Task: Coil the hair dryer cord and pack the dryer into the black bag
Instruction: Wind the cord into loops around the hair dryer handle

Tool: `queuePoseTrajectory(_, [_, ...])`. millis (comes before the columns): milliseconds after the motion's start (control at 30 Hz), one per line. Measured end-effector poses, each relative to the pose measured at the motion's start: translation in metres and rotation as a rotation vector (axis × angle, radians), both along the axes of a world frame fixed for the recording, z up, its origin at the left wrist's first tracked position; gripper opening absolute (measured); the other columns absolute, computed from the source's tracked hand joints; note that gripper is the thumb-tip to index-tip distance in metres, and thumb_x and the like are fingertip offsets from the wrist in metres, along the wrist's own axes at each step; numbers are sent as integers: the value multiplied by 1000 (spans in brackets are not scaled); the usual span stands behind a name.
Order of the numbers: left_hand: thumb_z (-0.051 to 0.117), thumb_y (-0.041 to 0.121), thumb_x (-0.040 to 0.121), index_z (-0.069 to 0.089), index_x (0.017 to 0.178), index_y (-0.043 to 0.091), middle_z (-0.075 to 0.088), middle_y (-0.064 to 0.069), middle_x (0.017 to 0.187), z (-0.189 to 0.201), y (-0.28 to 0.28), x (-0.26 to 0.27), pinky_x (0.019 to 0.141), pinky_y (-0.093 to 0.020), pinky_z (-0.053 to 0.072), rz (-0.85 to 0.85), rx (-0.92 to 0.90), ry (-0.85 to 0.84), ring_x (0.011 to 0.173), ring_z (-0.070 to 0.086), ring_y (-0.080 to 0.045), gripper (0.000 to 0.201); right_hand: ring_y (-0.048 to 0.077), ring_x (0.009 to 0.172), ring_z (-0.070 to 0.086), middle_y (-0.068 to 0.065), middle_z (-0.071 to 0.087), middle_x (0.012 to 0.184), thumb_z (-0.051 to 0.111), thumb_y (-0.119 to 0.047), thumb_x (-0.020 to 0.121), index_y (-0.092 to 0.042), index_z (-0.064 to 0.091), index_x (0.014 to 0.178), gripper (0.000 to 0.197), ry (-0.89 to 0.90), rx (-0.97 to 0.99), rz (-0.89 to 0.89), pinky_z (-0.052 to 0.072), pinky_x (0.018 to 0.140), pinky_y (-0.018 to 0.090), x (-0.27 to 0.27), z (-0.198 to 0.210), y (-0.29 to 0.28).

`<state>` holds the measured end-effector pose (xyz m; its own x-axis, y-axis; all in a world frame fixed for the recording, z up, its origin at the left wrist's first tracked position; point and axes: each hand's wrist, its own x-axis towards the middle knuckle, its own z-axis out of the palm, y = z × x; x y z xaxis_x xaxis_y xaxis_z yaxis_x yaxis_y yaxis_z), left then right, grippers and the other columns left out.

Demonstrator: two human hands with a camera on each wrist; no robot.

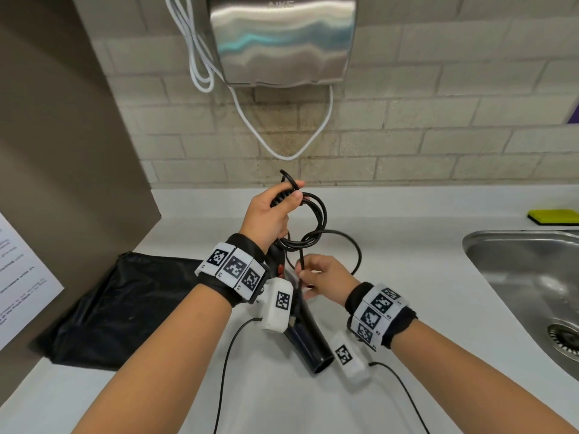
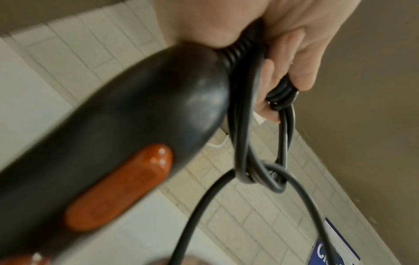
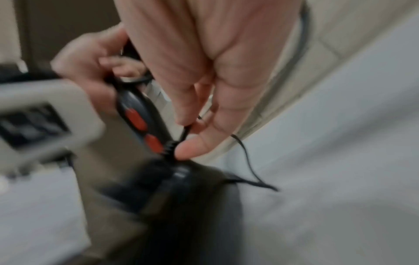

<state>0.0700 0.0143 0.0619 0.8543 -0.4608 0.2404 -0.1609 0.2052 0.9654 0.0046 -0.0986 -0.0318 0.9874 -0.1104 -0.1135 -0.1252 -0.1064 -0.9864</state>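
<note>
A black hair dryer (image 1: 308,333) with orange switches (image 2: 118,188) hangs nozzle-down over the white counter (image 1: 407,277). My left hand (image 1: 272,214) grips the end of its handle together with several loops of the black cord (image 1: 316,220); the looped strands run through the curled fingers (image 2: 301,71). My right hand (image 1: 322,278) is lower, just right of the handle, pinching a strand of cord (image 3: 184,133) between thumb and finger near the dryer body (image 3: 181,197). One loose loop bulges out to the right (image 1: 354,249). The black bag (image 1: 116,308) lies flat on the counter at the left.
A steel sink (image 1: 532,283) is set into the counter at the right, with a yellow sponge (image 1: 553,217) behind it. A metal hand dryer (image 1: 282,39) with white cables (image 1: 294,151) hangs on the brick wall. A brown panel with a paper notice (image 1: 22,283) stands at the left.
</note>
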Motion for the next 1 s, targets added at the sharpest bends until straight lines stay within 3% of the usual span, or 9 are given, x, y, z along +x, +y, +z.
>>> queuePoseTrajectory(167, [52,9,93,62,102,15,60,12,55,1,8,2,38,-19,19,-8,21,-10,33,23,-4,15,13,46,52,3,48,63,39,-6,95,-18,51,78,23,101,-364,-50,49,47,22,12,-2,-29])
queuePoseTrajectory(267, [53,9,93,63,101,17,62,11,59,1,8,0,37,-18,21,-16,22,-14,33,23,-5,15,5,30,50,5,49,62,39,-8,96,-12,48,92,11,69,-341,-264,45,35,17,27,7,-40])
queuePoseTrajectory(367, [53,8,93,64,100,17,62,10,62,1,7,0,35,-17,23,-9,11,-9,33,24,-5,15,3,29,48,5,46,64,40,-9,95,-12,49,91,10,135,-355,-293,41,34,16,38,6,-52])
queuePoseTrajectory(467, [52,8,93,63,99,16,66,11,63,2,8,1,34,-16,24,-10,13,-8,32,24,-4,15,18,66,55,7,50,79,42,-11,94,-10,56,97,15,277,-610,-234,45,63,25,34,-7,-67])
queuePoseTrajectory(633, [51,11,93,65,93,18,66,11,64,1,22,9,35,-15,24,2,12,32,32,23,-4,16,25,101,58,11,61,120,40,-14,96,-7,52,92,14,594,-989,-276,45,91,28,13,-17,-115])
queuePoseTrajectory(700, [50,10,94,65,94,18,66,8,68,1,25,11,34,-15,24,2,19,39,32,23,-4,17,28,101,62,15,62,116,43,-11,95,-1,57,106,21,583,-828,-312,49,90,32,14,-17,-127])
queuePoseTrajectory(833, [51,10,93,65,96,17,62,-3,80,1,22,12,35,-15,24,-10,33,28,32,24,-4,16,27,67,58,11,56,88,37,-12,98,-3,40,132,35,179,1,-454,56,66,34,19,-1,-106])
queuePoseTrajectory(900, [51,9,93,65,96,17,61,-7,82,1,20,11,35,-16,24,-25,37,19,32,24,-4,16,25,73,58,13,57,103,31,-24,100,-8,38,135,39,161,16,-339,51,59,31,22,21,-84])
queuePoseTrajectory(1000, [51,8,93,64,97,17,64,-9,83,1,17,11,35,-15,24,-47,37,5,32,23,-4,17,28,99,55,11,51,131,25,-39,99,-14,29,141,48,300,-281,-74,48,76,35,21,43,-57])
